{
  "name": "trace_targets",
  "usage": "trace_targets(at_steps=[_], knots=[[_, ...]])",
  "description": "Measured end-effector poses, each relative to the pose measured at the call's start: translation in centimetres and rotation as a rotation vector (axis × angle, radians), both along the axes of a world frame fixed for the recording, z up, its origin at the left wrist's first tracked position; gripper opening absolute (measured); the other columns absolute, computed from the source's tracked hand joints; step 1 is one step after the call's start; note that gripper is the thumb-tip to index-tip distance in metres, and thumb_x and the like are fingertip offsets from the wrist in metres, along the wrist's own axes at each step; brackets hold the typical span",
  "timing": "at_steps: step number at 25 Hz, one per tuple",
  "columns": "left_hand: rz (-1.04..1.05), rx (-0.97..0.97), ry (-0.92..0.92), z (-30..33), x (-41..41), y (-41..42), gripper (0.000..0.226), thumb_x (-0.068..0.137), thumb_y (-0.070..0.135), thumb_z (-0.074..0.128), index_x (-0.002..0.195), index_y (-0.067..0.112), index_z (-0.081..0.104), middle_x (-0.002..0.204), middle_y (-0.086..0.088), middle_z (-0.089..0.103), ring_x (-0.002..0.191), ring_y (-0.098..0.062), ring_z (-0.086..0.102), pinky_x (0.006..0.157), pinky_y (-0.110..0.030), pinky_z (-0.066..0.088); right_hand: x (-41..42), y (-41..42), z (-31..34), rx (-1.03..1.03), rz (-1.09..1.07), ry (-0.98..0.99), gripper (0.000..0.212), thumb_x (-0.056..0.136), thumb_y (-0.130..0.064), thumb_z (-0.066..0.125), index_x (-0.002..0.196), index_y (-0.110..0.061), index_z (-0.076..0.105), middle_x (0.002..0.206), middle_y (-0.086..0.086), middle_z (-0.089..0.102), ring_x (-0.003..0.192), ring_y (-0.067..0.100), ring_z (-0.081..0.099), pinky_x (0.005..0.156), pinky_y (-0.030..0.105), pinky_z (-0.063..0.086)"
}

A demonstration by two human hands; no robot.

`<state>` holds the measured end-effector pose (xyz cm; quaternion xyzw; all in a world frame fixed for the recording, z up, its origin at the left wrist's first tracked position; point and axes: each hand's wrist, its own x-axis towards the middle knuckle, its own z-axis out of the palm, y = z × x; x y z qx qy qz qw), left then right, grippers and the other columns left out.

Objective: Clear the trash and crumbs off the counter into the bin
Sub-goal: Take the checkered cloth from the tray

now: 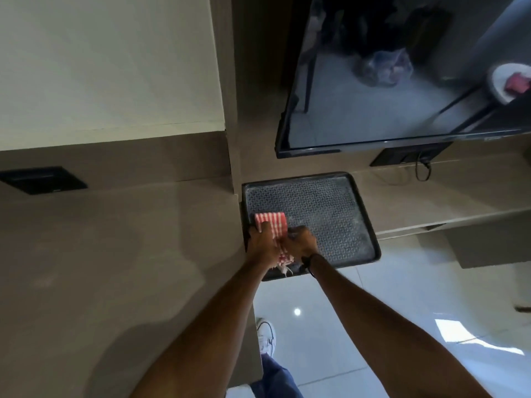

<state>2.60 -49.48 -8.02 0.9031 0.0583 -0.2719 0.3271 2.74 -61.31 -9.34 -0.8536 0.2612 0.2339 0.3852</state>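
Observation:
A dark patterned tray [330, 208] sits on a low shelf beside the brown counter [120, 254], its near edge overhanging the floor. On the tray's left part lies a red and white striped cloth [273, 222] with a frayed end. My left hand [261, 239] grips the cloth from the left. My right hand [301, 239] is closed on the same cloth from the right. Both hands touch over the tray's front left corner. No bin is in view, and any crumbs are too small to tell.
A large dark TV screen [388, 81] hangs above the tray and reflects the room. A black cable [422, 170] dangles onto the shelf [445, 202] to the right. A black socket plate [43, 179] is set in the counter's back wall. Shiny floor tiles [373, 326] lie below.

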Motion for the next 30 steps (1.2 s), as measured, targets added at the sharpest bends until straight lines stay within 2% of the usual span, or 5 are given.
trace_targets(at_steps=[6, 11, 17, 24, 30], knots=[[0.178, -0.291, -0.198, 4.5, -0.3, 2.1, 0.033, 0.09, 0.008, 0.062, 0.122, 0.015, 0.06, 0.122, -0.014, 0.064, 0.107, -0.027, 0.066, 0.093, -0.045, 0.06, 0.1, 1.9, 4.6, 0.16, -0.177, -0.177, 0.026, 0.092, -0.036, 0.06, 0.102, -0.014, 0.07, 0.094, 0.008, 0.077, 0.089, 0.027, 0.074, 0.085, 0.047, 0.06], [0.354, -0.143, -0.329, 6.1, -3.4, 9.5, 0.039, 0.084, 0.01, 0.061, 0.121, 0.021, 0.064, 0.114, -0.012, 0.06, 0.098, -0.029, 0.066, 0.092, -0.035, 0.056, -2.1, 9.7, 6.7, 0.27, -0.083, -0.245, 0.017, 0.086, -0.021, 0.067, 0.1, -0.012, 0.07, 0.089, 0.008, 0.077, 0.081, 0.022, 0.074, 0.079, 0.042, 0.062], [0.218, -0.043, -0.223, 5.2, -7.2, 14.7, 0.057, 0.084, -0.002, 0.058, 0.14, 0.01, 0.055, 0.135, -0.02, 0.057, 0.126, -0.035, 0.055, 0.112, -0.043, 0.045, -7.7, 12.8, 5.4, 0.063, -0.017, -0.351, 0.023, 0.081, -0.025, 0.067, 0.103, -0.017, 0.068, 0.084, 0.002, 0.074, 0.08, 0.025, 0.072, 0.068, 0.029, 0.053], [0.02, -0.162, -0.59, 4.4, -21.5, 16.2, 0.022, 0.091, 0.003, 0.059, 0.11, 0.011, 0.066, 0.109, -0.004, 0.065, 0.097, -0.018, 0.063, 0.084, -0.034, 0.057, -22.6, 14.6, 4.6, -0.099, 0.039, -0.756, 0.007, 0.08, -0.012, 0.067, 0.084, -0.013, 0.062, 0.072, 0.0, 0.065, 0.059, 0.019, 0.059, 0.055, 0.033, 0.051], [-0.148, -0.082, -0.42, -5.1, -35.1, 23.0, 0.02, 0.09, 0.009, 0.063, 0.108, 0.012, 0.069, 0.112, -0.001, 0.067, 0.1, -0.018, 0.067, 0.085, -0.036, 0.061, -36.6, 19.6, -4.6, -0.096, 0.104, -0.515, 0.008, 0.085, -0.031, 0.058, 0.081, -0.025, 0.058, 0.072, -0.011, 0.058, 0.06, 0.008, 0.053, 0.057, 0.021, 0.046]])
